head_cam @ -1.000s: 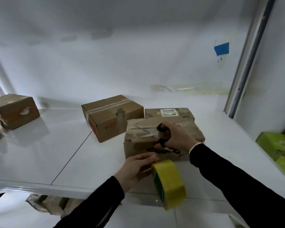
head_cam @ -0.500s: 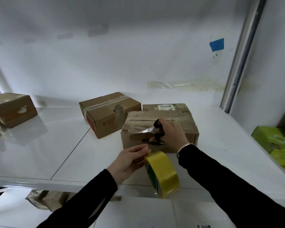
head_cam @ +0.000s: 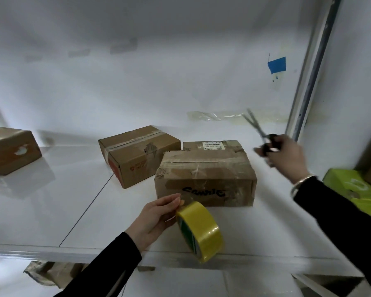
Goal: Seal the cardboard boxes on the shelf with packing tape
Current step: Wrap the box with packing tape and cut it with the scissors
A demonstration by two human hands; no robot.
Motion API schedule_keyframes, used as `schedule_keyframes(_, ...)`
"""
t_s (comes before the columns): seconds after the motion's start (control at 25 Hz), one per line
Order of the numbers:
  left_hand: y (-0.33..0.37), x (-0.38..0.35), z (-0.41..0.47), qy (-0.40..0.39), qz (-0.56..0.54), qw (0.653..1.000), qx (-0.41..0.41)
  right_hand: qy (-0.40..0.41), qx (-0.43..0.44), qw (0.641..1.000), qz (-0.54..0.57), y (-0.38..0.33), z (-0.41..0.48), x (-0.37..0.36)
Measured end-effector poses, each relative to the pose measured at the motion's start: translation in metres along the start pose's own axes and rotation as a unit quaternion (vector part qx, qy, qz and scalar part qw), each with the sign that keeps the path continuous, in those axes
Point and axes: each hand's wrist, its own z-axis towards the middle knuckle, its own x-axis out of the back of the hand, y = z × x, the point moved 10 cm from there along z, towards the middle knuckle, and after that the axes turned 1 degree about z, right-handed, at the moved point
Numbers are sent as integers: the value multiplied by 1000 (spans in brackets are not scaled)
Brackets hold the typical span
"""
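Centre frame, the front box (head_cam: 204, 174) wears clear tape along its top seam and looks sealed; whether the far-left box (head_cam: 11, 150) needs tape is unclear. The left hand (head_cam: 156, 219) pinches the yellow tape roll (head_cam: 201, 230), lower centre. The right hand (head_cam: 287, 159), gripping the scissors (head_cam: 257, 129), has swung off the box toward the right edge.

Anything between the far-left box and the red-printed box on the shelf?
No. In the head view, only bare white shelf separates the far-left box from the red-printed box.
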Motion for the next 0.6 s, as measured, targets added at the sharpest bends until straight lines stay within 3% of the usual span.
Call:
schedule_keyframes(0.08,2,3,2,-1,3,1000,-2,48,-85,983,-157,43,14,59)
schedule_keyframes(0.2,3,8,3,-2,-5,1000,1,-49,-204,936,-283,113,10,74)
schedule_keyframes(0.36,5,22,3,1,-12,1000,5,-146,-155,847,-486,152,6,49)
schedule_keyframes(0.48,15,39,3,21,-29,999,-7,-257,-141,757,-584,138,-6,38)
schedule_keyframes(0.6,33,84,5,108,-33,992,-58,-282,-118,733,-608,117,-5,36)
